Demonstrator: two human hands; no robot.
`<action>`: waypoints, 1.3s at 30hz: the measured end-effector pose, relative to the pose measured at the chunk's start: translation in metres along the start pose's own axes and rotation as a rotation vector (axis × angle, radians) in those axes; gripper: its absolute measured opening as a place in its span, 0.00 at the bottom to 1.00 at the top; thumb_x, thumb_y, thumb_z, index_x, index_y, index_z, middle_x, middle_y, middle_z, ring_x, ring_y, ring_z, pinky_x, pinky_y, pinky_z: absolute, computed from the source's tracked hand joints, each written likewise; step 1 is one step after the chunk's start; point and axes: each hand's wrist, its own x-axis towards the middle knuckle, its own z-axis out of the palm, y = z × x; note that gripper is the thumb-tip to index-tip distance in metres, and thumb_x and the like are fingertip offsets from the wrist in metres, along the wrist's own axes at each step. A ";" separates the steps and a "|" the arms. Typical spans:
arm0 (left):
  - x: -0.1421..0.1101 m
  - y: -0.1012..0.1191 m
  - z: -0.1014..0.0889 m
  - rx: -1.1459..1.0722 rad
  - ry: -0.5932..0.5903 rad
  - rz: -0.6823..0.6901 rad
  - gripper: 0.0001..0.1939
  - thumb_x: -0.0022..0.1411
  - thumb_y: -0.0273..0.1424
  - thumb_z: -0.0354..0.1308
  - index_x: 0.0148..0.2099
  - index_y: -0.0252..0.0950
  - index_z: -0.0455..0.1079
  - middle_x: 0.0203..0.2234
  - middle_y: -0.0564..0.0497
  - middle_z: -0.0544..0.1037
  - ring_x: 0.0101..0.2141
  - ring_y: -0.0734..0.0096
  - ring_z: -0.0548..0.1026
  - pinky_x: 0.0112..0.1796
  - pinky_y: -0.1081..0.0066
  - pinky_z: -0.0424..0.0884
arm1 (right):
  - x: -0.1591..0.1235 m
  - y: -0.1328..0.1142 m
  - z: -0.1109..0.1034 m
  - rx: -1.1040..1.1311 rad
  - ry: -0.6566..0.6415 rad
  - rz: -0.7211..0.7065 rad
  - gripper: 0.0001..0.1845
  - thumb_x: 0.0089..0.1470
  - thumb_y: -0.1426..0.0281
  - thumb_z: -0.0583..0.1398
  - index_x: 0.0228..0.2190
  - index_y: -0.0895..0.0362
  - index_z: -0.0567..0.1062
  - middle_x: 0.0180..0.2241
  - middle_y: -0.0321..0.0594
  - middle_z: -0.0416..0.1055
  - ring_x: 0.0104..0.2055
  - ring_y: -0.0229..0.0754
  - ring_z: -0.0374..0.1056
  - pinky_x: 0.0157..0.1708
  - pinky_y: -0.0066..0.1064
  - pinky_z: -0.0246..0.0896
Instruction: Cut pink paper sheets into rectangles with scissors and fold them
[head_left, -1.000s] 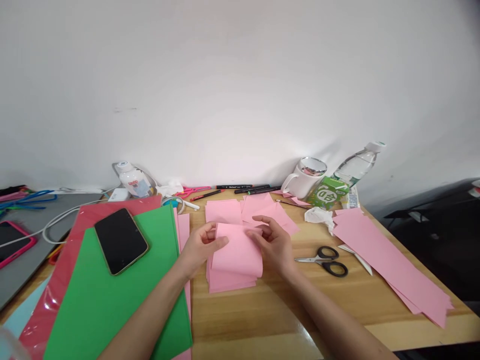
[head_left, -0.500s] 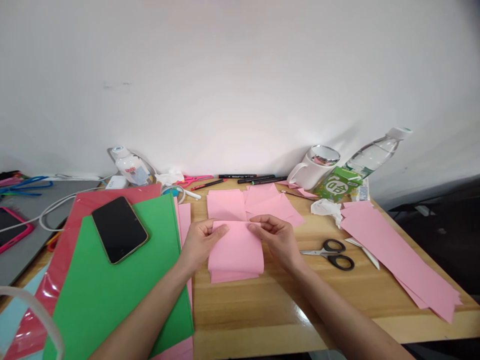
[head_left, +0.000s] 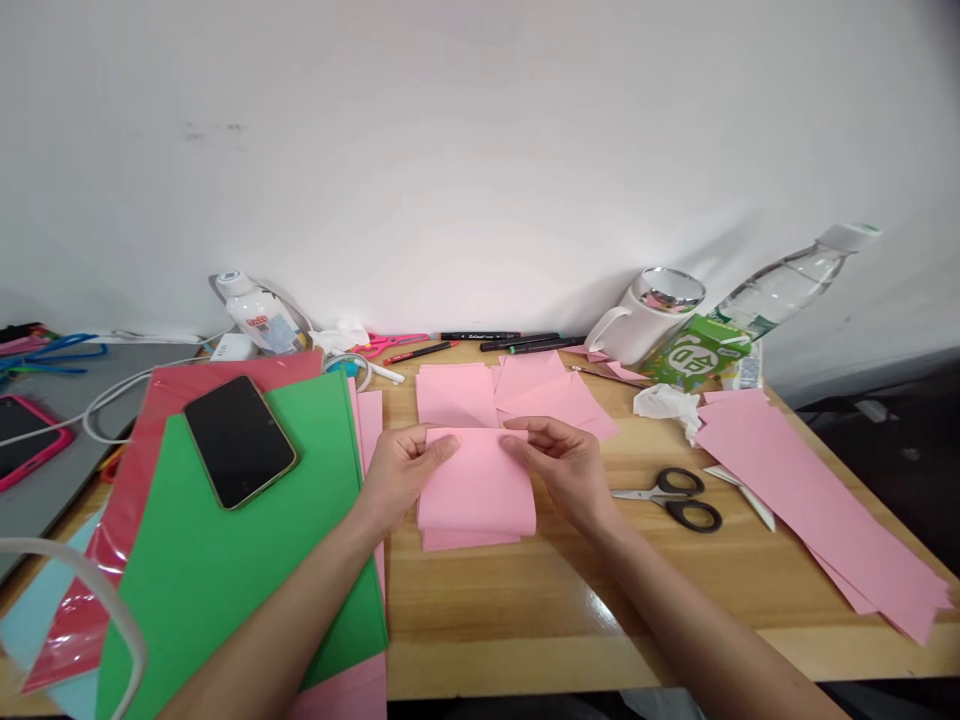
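A sheet of pink paper (head_left: 477,485) is bent over on itself, its curved fold facing me and its far edge raised. My left hand (head_left: 401,475) pinches the far left corner between thumb and fingers. At the far right corner, my right hand (head_left: 562,465) grips the same sheet in a like pinch. Beneath the bent sheet another pink paper edge (head_left: 469,542) sticks out toward me. Just beyond my fingers lie a stack of pink squares (head_left: 454,393) and several loose pink pieces (head_left: 559,398).
Black-handled scissors (head_left: 679,497) lie right of my right hand, near long pink strips (head_left: 814,500). Green paper (head_left: 247,580) with a phone (head_left: 240,440) on it is at left. A white mug (head_left: 645,315), a tilted bottle (head_left: 787,285) and markers (head_left: 480,336) line the wall.
Both hands keep hold of the pink paper, which stays bent over. The view has shifted slightly, so the mug, bottle and scissors appear farther right.
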 end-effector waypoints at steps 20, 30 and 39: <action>0.002 0.001 0.000 0.035 0.039 -0.016 0.17 0.45 0.43 0.64 0.23 0.31 0.71 0.16 0.53 0.72 0.21 0.72 0.69 0.20 0.75 0.63 | 0.002 -0.004 0.001 -0.033 0.021 0.052 0.15 0.40 0.65 0.67 0.33 0.58 0.76 0.25 0.37 0.76 0.25 0.35 0.68 0.25 0.26 0.62; 0.001 0.001 0.000 0.048 0.044 -0.018 0.17 0.46 0.42 0.63 0.25 0.31 0.72 0.17 0.53 0.72 0.21 0.73 0.68 0.20 0.75 0.62 | 0.002 -0.009 0.002 -0.023 0.031 0.066 0.15 0.38 0.64 0.68 0.30 0.60 0.77 0.24 0.38 0.76 0.24 0.36 0.68 0.24 0.26 0.62; 0.001 -0.001 -0.001 0.052 0.051 -0.027 0.16 0.47 0.42 0.63 0.25 0.31 0.72 0.17 0.53 0.71 0.19 0.76 0.66 0.19 0.76 0.60 | 0.001 -0.012 0.004 -0.036 0.051 0.068 0.14 0.37 0.63 0.68 0.27 0.59 0.77 0.24 0.40 0.77 0.24 0.38 0.69 0.23 0.28 0.64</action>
